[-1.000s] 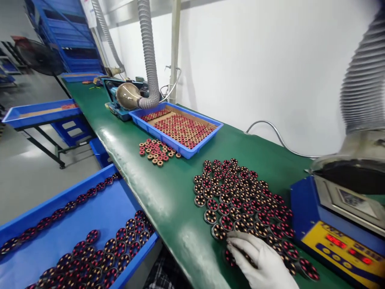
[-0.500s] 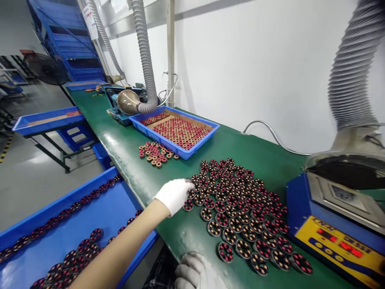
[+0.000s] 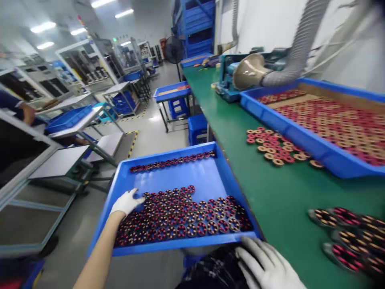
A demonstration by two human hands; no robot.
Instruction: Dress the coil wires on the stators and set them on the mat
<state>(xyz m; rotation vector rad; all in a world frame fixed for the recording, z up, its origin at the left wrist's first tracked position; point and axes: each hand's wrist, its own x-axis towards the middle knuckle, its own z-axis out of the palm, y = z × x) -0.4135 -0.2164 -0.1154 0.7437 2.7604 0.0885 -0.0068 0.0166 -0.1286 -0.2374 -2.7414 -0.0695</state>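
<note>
My left hand (image 3: pixel 127 202), in a white glove, is over the left part of a blue tray (image 3: pixel 195 178), beside the rows of round black-rimmed parts (image 3: pixel 171 208). Its thumb and fingers are apart, with nothing visible between them. My right hand (image 3: pixel 264 263), gloved too, is near the green table's front edge at the bottom, fingers spread and holding nothing. A single line of the same parts (image 3: pixel 171 162) runs along the tray's far side. More of them (image 3: pixel 349 237) lie on the green table (image 3: pixel 282 196) at the lower right, blurred.
On the table are small red and tan rings (image 3: pixel 270 146), a large blue tray of rings (image 3: pixel 339 124) and a machine with a hose (image 3: pixel 249 72). A person's arm (image 3: pixel 28 113) shows at the far left, near workbenches. A fan (image 3: pixel 174 50) stands behind.
The view has swung left. My left hand has gone from the parts on the table to the blue tray, and its fingers are now apart. My right hand's curled fingers have spread.
</note>
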